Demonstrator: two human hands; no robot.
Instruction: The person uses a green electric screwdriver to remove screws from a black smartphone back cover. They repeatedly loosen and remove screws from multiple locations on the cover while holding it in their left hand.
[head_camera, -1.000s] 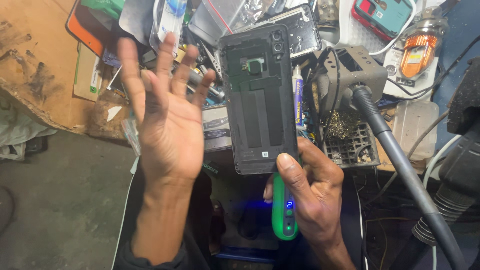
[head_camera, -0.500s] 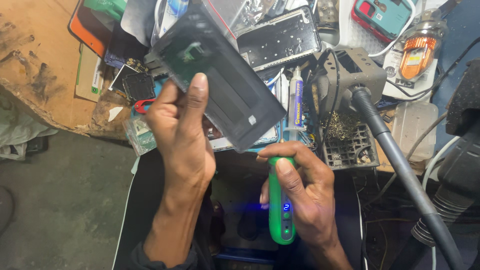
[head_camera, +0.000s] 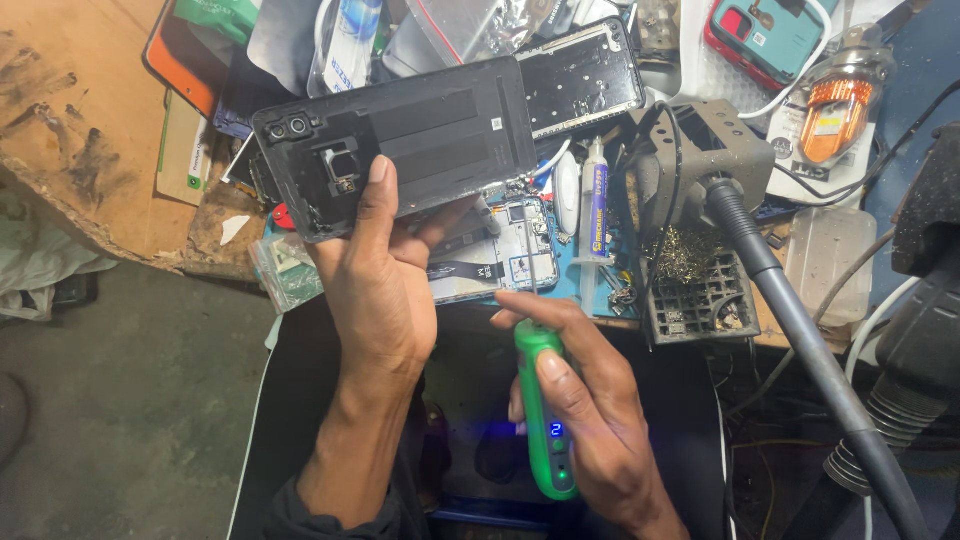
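Holding black phone back cover (head_camera: 420, 140) in left hand (head_camera: 375, 290), green electric screwdriver (head_camera: 540, 400) in right hand (head_camera: 590, 420)

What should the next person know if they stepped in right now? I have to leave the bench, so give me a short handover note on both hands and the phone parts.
Left hand: holds the black phone back cover lifted off, inner side up, thumb across it, above the bench.
Right hand: grips the green electric screwdriver, its small display lit, tip pointing toward the opened phone.
Opened phone lies on the bench with its board exposed, beside a glue tube and the soldering iron stand.
Done: back cover is off.
Left: the inside work; whether any screws are out cannot be told.
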